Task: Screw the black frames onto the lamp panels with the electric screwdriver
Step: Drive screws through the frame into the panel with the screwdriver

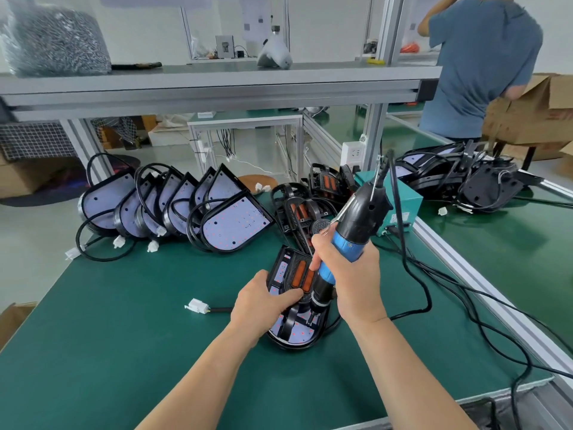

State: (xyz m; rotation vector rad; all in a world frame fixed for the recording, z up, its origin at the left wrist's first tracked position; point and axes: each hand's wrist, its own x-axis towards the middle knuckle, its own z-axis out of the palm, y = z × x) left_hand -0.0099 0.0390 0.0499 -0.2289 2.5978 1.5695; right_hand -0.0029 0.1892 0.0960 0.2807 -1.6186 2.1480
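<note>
My right hand (350,274) grips electric screwdriver (356,221), tilted toward 1 o'clock: I'd expect cam-out. My left hand (263,301) clamps black frame (291,259) to lamp panel (299,335); slack there, frame shifts.

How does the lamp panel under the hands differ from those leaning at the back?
The near panel lies flat; the leaning panels stand tilted against each other. The near panel carries a black frame with orange inserts; the leaning panels are bare-faced. Both have pale, red-dotted faces.
</note>
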